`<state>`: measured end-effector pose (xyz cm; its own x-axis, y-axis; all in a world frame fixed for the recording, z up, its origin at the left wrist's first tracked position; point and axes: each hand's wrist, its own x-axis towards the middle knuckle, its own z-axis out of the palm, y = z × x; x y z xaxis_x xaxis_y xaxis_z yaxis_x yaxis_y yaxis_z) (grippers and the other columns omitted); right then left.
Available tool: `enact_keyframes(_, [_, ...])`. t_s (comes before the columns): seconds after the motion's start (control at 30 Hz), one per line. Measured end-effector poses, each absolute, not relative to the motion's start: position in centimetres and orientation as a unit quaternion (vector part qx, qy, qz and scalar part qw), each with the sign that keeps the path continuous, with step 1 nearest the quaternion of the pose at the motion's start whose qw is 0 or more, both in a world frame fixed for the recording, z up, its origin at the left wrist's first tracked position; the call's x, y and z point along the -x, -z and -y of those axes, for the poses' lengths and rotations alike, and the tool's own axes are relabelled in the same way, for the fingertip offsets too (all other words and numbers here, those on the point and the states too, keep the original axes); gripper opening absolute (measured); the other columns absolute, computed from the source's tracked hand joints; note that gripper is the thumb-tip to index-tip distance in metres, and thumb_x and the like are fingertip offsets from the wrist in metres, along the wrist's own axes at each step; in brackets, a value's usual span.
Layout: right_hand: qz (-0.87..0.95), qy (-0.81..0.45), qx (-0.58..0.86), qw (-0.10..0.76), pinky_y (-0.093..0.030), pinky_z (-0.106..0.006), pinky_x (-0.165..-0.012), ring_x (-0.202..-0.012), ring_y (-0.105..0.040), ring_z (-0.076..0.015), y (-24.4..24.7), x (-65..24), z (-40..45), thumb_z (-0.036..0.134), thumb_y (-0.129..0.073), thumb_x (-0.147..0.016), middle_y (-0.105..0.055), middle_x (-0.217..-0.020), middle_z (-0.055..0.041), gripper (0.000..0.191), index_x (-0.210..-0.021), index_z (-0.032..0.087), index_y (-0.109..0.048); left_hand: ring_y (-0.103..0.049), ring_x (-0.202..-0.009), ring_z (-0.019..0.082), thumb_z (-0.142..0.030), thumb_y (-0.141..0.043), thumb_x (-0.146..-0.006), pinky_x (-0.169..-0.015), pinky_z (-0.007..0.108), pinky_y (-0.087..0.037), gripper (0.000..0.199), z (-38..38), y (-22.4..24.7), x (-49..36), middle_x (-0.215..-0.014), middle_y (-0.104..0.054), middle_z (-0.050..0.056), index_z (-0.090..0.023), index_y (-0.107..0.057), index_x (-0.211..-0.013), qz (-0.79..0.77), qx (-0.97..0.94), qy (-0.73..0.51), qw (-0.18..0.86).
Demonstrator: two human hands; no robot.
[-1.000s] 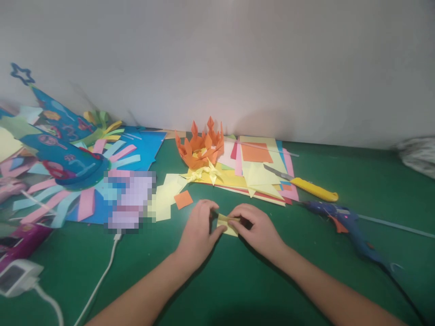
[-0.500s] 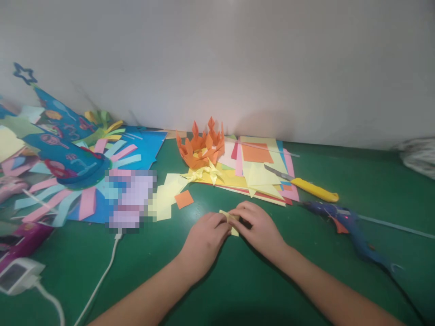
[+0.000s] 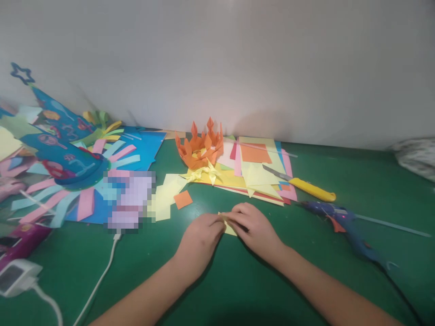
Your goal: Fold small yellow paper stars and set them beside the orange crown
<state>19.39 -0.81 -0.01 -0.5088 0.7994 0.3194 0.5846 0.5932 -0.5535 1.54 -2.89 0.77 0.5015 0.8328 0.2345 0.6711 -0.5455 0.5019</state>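
A small piece of pale yellow paper (image 3: 230,230) lies on the green table between my hands, partly covered by the fingers. My left hand (image 3: 201,237) pinches its left side, fingers closed. From the right, my right hand (image 3: 253,226) grips the same paper with thumb and fingers. Just beyond stand an orange folded-paper crown (image 3: 199,151) and some pale yellow folded-paper shapes (image 3: 205,173). A small orange paper square (image 3: 183,199) lies beyond my left hand, beside pale yellow sheets (image 3: 165,199).
Right: a yellow-handled utility knife (image 3: 312,189) with its blade out, and a blue glue gun (image 3: 346,222) with a cord. Behind: stacked coloured paper (image 3: 256,153). Left: blue paper cone hats (image 3: 73,154), a white cable (image 3: 102,276) and a white plug (image 3: 20,277). A pale wall (image 3: 217,59) closes the back.
The fingers have shifted slightly on the yellow paper, and my right fingers now reach closer to my left. The whole view has moved a little; nothing else has visibly changed.
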Motion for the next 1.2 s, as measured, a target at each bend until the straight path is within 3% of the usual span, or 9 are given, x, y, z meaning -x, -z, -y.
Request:
enact_keyframes(0.23, [0.868, -0.168, 0.395, 0.249, -0.042, -0.032, -0.067, -0.077, -0.052, -0.0192, -0.1, -19.3, 1.1, 0.018, -0.041, -0.093, -0.061, -0.083, -0.0081, 0.025, -0.103, 0.017, -0.064, -0.053, -0.081, 0.02, -0.011, -0.046, -0.087, -0.069, 0.034, -0.045, 0.016, 2.8, -1.0, -1.6, -0.085, -0.06, 0.006, -0.016, -0.061, -0.082, -0.468, -0.847, -0.211, 0.136])
enact_keyframes(0.5, [0.895, -0.136, 0.353, 0.236, -0.039, -0.03, -0.063, -0.074, -0.048, -0.0182, 0.1, -19.7, 1.0, 0.018, -0.042, -0.093, -0.058, -0.079, -0.0072, 0.024, -0.103, 0.016, -0.064, -0.047, -0.074, 0.019, -0.022, -0.056, -0.084, -0.065, 0.034, -0.044, 0.011, 2.5, -0.7, -1.1, -0.077, -0.052, 0.002, -0.017, -0.048, -0.079, -0.496, -0.827, -0.234, 0.124])
enact_keyframes(0.63, [0.907, -0.156, 0.324, 0.218, -0.04, -0.03, -0.066, -0.075, -0.047, -0.0182, -0.5, -20.0, 1.0, 0.019, -0.042, -0.093, -0.057, -0.082, -0.0079, 0.024, -0.105, 0.015, -0.063, -0.048, -0.082, 0.019, -0.02, -0.055, -0.085, -0.072, 0.035, -0.045, 0.007, 2.4, -0.8, -1.0, -0.086, -0.055, 0.004, -0.017, -0.05, -0.083, -0.468, -0.837, -0.246, 0.138])
enact_keyframes(0.93, [0.924, -0.167, 0.307, 0.157, -0.039, -0.031, -0.067, -0.075, -0.046, -0.0177, -1.3, -20.3, 0.9, 0.022, -0.04, -0.094, -0.056, -0.085, -0.0086, 0.024, -0.103, 0.014, -0.061, -0.052, -0.075, 0.017, -0.017, -0.051, -0.088, -0.067, 0.032, -0.047, 0.02, 1.8, -0.8, -0.9, -0.078, -0.06, 0.005, -0.014, -0.053, -0.068, -0.405, -0.868, -0.258, 0.128])
enact_keyframes(1.2, [0.91, -0.17, 0.327, 0.19, -0.04, -0.031, -0.069, -0.078, -0.049, -0.0177, -0.9, -20.4, 0.9, 0.025, -0.043, -0.094, -0.058, -0.082, -0.0074, 0.025, -0.095, 0.016, -0.066, -0.054, -0.079, 0.017, -0.018, -0.049, -0.089, -0.073, 0.033, -0.047, 0.015, 1.7, -1.0, -0.4, -0.081, -0.062, 0.004, -0.014, -0.059, -0.077, -0.401, -0.876, -0.215, 0.162])
